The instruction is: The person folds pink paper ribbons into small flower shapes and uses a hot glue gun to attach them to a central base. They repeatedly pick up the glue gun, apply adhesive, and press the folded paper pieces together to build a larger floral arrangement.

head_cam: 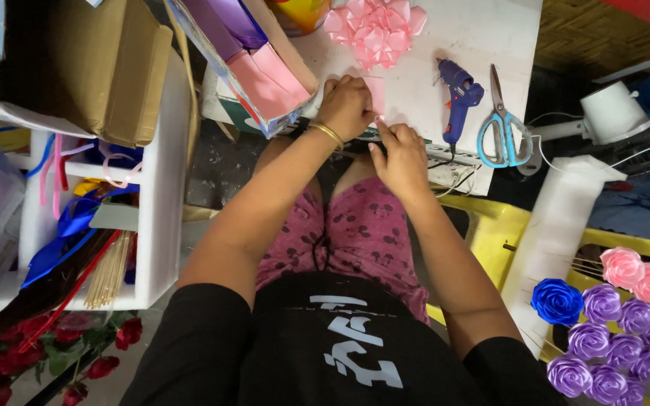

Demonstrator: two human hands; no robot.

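My left hand (pixel 345 107), with a gold bangle on the wrist, pinches a small piece of pink ribbon (pixel 375 92) against the white board (pixel 483 30). My right hand (pixel 402 153) holds the lower end of the same pink piece with its fingertips. Both hands work at the near edge of the board, above my lap. A heap of folded pink ribbon petals (pixel 375 26) lies just beyond my hands.
A blue glue gun (pixel 458 98) and blue-handled scissors (pixel 502 124) lie on the board to the right. An open box with pink and purple ribbon rolls (pixel 253 64) stands at the left. Finished ribbon roses (pixel 611 327) stand at lower right. A white shelf (pixel 161 188) holds ribbons and sticks.
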